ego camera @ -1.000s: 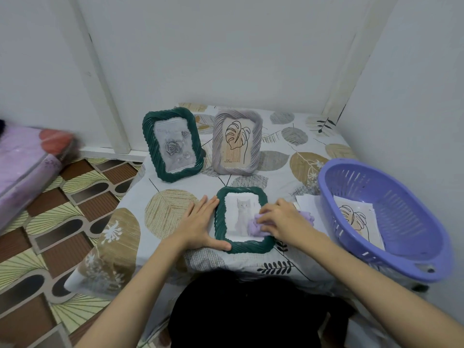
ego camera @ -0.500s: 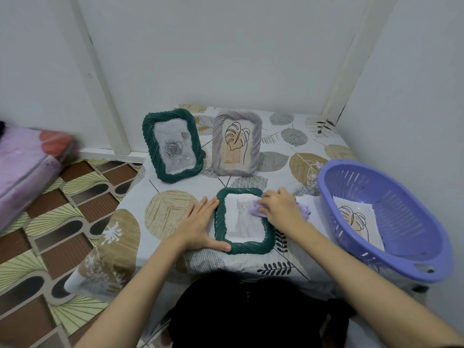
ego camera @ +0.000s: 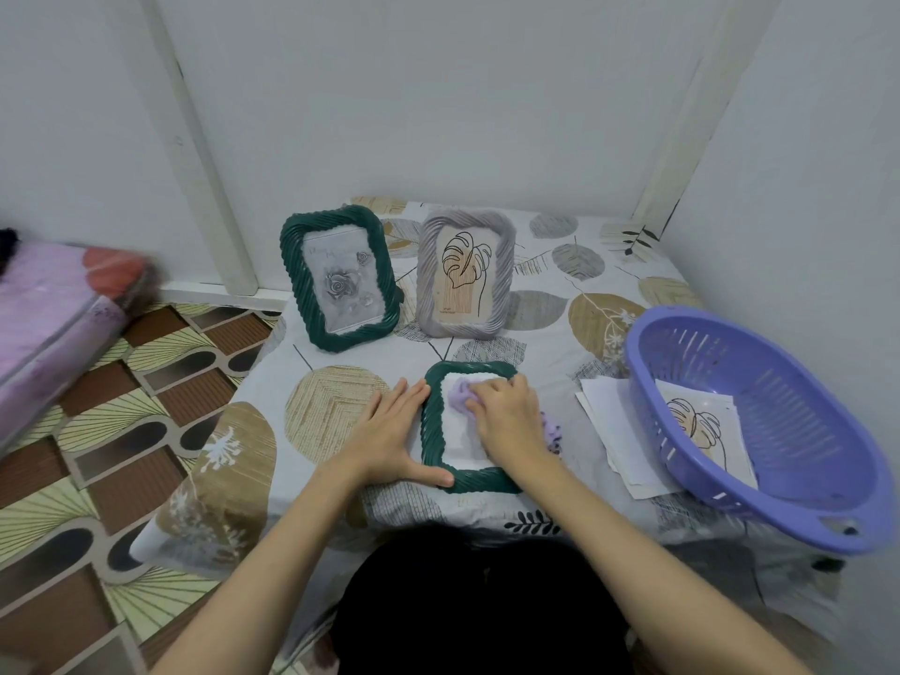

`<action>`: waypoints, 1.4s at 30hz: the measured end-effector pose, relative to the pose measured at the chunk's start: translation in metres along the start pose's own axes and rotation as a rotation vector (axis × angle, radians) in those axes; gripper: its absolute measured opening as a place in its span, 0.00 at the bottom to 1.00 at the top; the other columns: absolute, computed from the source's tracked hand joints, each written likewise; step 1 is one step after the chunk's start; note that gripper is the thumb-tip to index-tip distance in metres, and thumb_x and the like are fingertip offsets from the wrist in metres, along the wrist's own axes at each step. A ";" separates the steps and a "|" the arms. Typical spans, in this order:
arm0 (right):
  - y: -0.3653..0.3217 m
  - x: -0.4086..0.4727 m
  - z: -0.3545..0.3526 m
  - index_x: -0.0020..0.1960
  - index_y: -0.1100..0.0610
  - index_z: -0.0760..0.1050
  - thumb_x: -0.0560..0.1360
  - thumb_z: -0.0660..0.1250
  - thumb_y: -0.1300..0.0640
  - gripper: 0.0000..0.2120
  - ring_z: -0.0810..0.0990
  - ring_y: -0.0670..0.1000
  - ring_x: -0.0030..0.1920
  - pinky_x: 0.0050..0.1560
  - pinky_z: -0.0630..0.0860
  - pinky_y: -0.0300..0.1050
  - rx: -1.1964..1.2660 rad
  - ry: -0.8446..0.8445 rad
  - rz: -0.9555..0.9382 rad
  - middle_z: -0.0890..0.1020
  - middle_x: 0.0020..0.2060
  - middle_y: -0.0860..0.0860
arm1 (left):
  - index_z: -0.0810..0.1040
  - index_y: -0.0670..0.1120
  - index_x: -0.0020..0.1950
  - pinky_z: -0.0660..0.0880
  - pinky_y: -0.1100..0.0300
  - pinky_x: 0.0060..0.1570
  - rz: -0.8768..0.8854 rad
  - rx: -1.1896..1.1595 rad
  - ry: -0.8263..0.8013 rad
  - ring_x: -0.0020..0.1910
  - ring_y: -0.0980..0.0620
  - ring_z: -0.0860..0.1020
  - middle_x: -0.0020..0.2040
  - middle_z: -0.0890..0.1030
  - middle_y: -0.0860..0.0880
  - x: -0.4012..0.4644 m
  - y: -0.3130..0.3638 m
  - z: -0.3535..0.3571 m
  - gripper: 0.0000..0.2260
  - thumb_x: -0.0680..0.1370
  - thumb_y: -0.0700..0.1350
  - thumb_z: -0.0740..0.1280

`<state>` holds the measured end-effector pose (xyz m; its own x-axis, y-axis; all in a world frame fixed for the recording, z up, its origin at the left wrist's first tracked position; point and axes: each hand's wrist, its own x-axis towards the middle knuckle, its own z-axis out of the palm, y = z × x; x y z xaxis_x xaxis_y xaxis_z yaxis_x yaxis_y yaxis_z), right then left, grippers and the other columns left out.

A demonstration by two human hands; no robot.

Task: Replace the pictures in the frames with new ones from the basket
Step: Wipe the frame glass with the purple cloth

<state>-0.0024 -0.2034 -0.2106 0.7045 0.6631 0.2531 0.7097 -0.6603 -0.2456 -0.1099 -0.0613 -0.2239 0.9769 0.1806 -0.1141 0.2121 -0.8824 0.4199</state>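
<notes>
A green frame (ego camera: 433,460) lies flat on the leaf-patterned sheet in front of me. My left hand (ego camera: 389,438) rests flat beside it, fingers straight along its left edge and thumb against its bottom corner. My right hand (ego camera: 506,419) grips a lilac cloth (ego camera: 458,394) and presses it on the frame's glass near the top, hiding most of the picture. Behind stand an upright green frame (ego camera: 338,277) with a grey rose picture and a grey frame (ego camera: 465,272) with a leaf drawing. A purple basket (ego camera: 789,509) at the right holds a leaf picture (ego camera: 701,431).
Several loose white sheets (ego camera: 613,426) lie between the flat frame and the basket. The white walls close in behind and at the right. A pink wrapped bundle (ego camera: 53,304) lies on the patterned floor mat (ego camera: 97,431) at the left.
My right hand has carried the lilac cloth up and to the left across the glass, from the lower right to the top. The left hand has stayed where it was.
</notes>
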 end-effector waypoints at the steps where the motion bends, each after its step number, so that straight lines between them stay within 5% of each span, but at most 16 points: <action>1: -0.005 -0.011 -0.002 0.56 0.57 0.78 0.75 0.66 0.54 0.12 0.72 0.55 0.47 0.44 0.67 0.47 0.008 0.036 -0.071 0.82 0.50 0.53 | 0.43 0.49 0.77 0.35 0.53 0.72 0.000 0.000 0.001 0.75 0.56 0.39 0.77 0.44 0.54 0.000 0.000 0.000 0.65 0.47 0.83 0.51; 4: 0.013 -0.038 0.001 0.46 0.54 0.81 0.61 0.79 0.56 0.15 0.76 0.52 0.35 0.32 0.70 0.41 -0.059 0.144 -0.201 0.83 0.37 0.49 | 0.43 0.49 0.77 0.36 0.53 0.73 -0.002 -0.004 0.000 0.75 0.57 0.38 0.77 0.44 0.55 0.001 0.000 0.000 0.66 0.46 0.83 0.50; 7: 0.033 -0.025 0.002 0.44 0.54 0.81 0.57 0.80 0.62 0.17 0.74 0.53 0.34 0.32 0.66 0.40 -0.154 0.149 -0.080 0.82 0.34 0.49 | 0.43 0.49 0.76 0.36 0.52 0.73 -0.003 -0.002 -0.004 0.75 0.57 0.39 0.77 0.44 0.55 0.001 0.000 0.000 0.66 0.46 0.83 0.50; 12: 0.012 0.009 0.010 0.52 0.58 0.79 0.73 0.67 0.61 0.08 0.73 0.57 0.45 0.41 0.61 0.46 -0.031 0.093 0.064 0.83 0.44 0.55 | 0.43 0.50 0.76 0.36 0.53 0.73 0.006 -0.008 -0.002 0.75 0.57 0.38 0.77 0.44 0.55 0.000 0.000 0.000 0.65 0.47 0.83 0.52; 18: 0.042 -0.022 0.003 0.48 0.55 0.81 0.67 0.75 0.56 0.10 0.73 0.54 0.35 0.33 0.70 0.45 0.010 0.177 -0.161 0.84 0.38 0.50 | 0.42 0.49 0.76 0.35 0.53 0.73 0.004 -0.004 -0.014 0.75 0.57 0.38 0.77 0.43 0.55 0.000 0.000 -0.001 0.65 0.48 0.83 0.52; 24: 0.012 0.018 -0.001 0.63 0.56 0.72 0.77 0.62 0.51 0.17 0.70 0.55 0.48 0.47 0.67 0.48 0.164 0.079 0.062 0.78 0.48 0.53 | 0.42 0.49 0.76 0.36 0.52 0.74 -0.002 0.009 -0.010 0.75 0.57 0.38 0.77 0.43 0.55 0.001 0.000 0.000 0.65 0.47 0.83 0.50; 28: 0.019 -0.005 0.008 0.56 0.56 0.77 0.75 0.56 0.44 0.20 0.73 0.54 0.44 0.43 0.75 0.51 0.145 0.112 -0.184 0.79 0.47 0.54 | 0.42 0.49 0.76 0.35 0.52 0.73 0.006 0.003 -0.011 0.75 0.57 0.38 0.77 0.43 0.55 0.002 -0.002 0.002 0.65 0.48 0.83 0.51; 33: 0.032 0.017 0.012 0.60 0.54 0.76 0.77 0.56 0.46 0.18 0.67 0.55 0.51 0.50 0.65 0.48 0.004 0.048 0.139 0.72 0.51 0.55 | 0.43 0.49 0.76 0.35 0.53 0.73 0.010 -0.008 0.000 0.75 0.58 0.38 0.77 0.44 0.55 0.001 -0.002 0.002 0.64 0.49 0.82 0.53; 42: 0.026 0.006 0.007 0.52 0.44 0.80 0.72 0.53 0.39 0.20 0.71 0.54 0.50 0.47 0.67 0.48 0.142 -0.013 -0.246 0.74 0.58 0.50 | 0.41 0.49 0.76 0.35 0.52 0.73 0.020 0.006 -0.008 0.74 0.58 0.38 0.77 0.43 0.54 0.002 -0.003 0.002 0.64 0.49 0.82 0.52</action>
<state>0.0204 -0.2137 -0.2218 0.5105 0.8024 0.3091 0.8521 -0.4238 -0.3073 -0.1088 -0.0591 -0.2272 0.9807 0.1597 -0.1126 0.1925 -0.8886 0.4164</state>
